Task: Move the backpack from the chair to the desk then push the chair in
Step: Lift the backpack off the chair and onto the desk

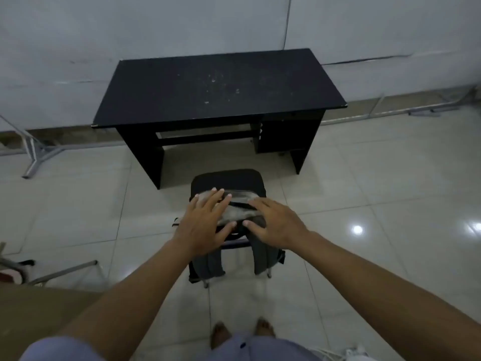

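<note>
A dark grey backpack (235, 211) stands upright on a chair (226, 178) with a black seat, its two shoulder straps hanging down the near side. My left hand (203, 225) lies on the top left of the backpack, fingers spread. My right hand (276, 225) rests on its top right, fingers apart, thumb toward the left thumb. Neither hand is closed around it. The black desk (218, 87) stands beyond the chair against the white wall, its top bare. Most of the chair is hidden under the backpack and my hands.
Metal stand legs (39, 152) lie on the tiled floor at the left, and another metal frame (390, 110) runs along the wall at the right. A brown surface (39, 308) sits at lower left. My feet (242, 332) stand just behind the chair.
</note>
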### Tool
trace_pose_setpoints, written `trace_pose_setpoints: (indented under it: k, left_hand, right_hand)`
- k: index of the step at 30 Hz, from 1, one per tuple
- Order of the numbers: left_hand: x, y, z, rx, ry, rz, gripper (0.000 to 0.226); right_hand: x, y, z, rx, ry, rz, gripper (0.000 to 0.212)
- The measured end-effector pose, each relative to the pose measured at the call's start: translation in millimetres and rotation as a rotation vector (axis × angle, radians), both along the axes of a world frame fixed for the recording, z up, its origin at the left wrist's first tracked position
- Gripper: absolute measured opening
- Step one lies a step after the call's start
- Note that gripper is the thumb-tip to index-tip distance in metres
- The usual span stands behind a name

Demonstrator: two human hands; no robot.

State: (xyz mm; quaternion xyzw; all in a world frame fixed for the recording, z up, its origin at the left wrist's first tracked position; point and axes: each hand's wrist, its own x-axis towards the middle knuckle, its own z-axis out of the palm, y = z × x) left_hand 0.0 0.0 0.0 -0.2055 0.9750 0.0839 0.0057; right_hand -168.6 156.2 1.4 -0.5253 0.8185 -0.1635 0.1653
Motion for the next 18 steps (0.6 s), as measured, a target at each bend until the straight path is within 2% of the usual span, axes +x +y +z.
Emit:
trace_pose_setpoints:
  k: [4, 7, 9, 12, 16, 18]
  left_hand:
    - [14, -4, -10, 0.167, -0.036, -0.068, 0.073]
    - [22, -5, -16, 0.192, -0.113, -0.064, 0.092]
    - [26, -8, -20, 0.194, -0.143, -0.075, 0.095]
    - [27, -9, -25, 0.181, -0.146, -0.093, 0.085]
    - [25, -11, -24, 0.176, -0.168, -0.115, 0.079]
    - [24, -14, -23, 0.185, -0.178, -0.127, 0.079]
  right_hand:
    - [-1, 9, -5, 0.124, -0.076, 0.032, 0.079]
    - [0, 12, -8, 0.173, -0.047, 0.051, 0.084]
    - [1, 11, -8, 0.211, -0.046, 0.057, 0.078]
    - [0, 6, -8, 0.245, -0.039, 0.075, 0.065]
    - [-25, -2, 11, 0.351, -0.166, 0.108, 0.056]
    - [-38, -9, 19, 0.375, -0.170, 0.118, 0.049]
